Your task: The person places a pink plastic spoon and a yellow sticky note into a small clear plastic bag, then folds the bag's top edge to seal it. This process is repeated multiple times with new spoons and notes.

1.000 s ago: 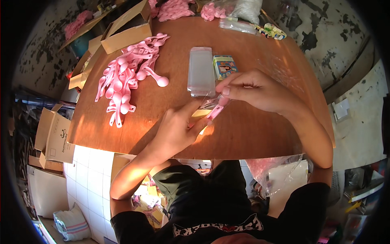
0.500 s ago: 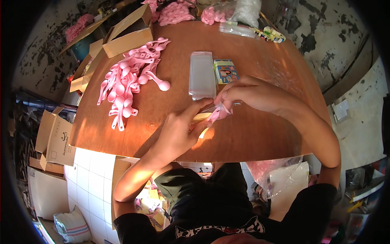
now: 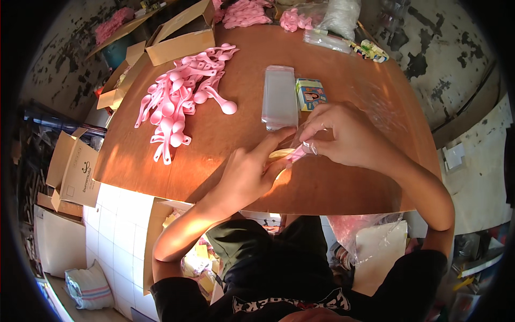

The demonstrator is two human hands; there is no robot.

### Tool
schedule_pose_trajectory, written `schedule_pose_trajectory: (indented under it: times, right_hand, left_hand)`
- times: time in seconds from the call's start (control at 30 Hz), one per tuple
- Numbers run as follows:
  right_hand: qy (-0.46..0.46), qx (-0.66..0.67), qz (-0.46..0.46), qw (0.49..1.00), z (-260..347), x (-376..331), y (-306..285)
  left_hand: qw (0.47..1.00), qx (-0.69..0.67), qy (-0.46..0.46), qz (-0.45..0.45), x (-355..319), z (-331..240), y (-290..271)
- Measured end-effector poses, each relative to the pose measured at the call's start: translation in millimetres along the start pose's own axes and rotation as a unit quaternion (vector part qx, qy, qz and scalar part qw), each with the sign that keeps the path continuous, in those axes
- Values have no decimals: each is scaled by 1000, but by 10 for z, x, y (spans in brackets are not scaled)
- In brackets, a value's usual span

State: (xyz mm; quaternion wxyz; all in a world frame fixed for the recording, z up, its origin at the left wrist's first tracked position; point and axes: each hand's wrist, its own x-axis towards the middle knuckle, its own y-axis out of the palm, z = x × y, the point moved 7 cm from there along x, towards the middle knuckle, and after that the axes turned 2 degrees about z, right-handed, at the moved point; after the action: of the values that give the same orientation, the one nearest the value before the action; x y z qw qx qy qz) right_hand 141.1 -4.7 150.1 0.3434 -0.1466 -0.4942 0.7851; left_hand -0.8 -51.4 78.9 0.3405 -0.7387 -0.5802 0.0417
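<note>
My left hand [image 3: 242, 174] is closed around a small clear plastic bag [image 3: 296, 154] with something pink in it, likely a spoon, and a yellow card edge beside it. The bag's far end sits between the thumb and fingers of my right hand [image 3: 342, 135], which is closed on the clear film. My fingers cover much of the bag. Just beyond my hands lie a stack of flat clear bags [image 3: 279, 96] and a small stack of printed cards [image 3: 311, 96]. A pile of pink measuring spoons [image 3: 179, 88] spreads over the table's left side.
The brown wooden table [image 3: 236, 126] reaches close to my lap. An open cardboard box [image 3: 182, 47] stands at its far left edge. Along the back are heaps of pink pieces [image 3: 245, 15] and a clear plastic sack [image 3: 340, 17]. More cardboard boxes [image 3: 78, 174] stand at left.
My right hand has shifted right and turned, now pinching the bag's end closer to its tip. The pink piece shows less. The whole view has slid slightly.
</note>
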Motion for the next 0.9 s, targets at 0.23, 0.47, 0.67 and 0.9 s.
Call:
schedule_pose_trajectory:
  times: [0.23,0.47,0.67,0.9]
  right_hand:
    - [23,140,2,990,-80,-5,86]
    - [-45,21,-43,998,-7,-38,-58]
    - [-8,65,-30,997,-89,-3,7]
    - [7,60,-10,998,-54,-37,46]
  left_hand:
    - [993,-23,-60,95,-41,-4,58]
    - [995,-72,-13,65,-66,45,78]
    - [996,-55,-22,71,-78,105,117]
    - [998,-44,17,50,-56,91,125]
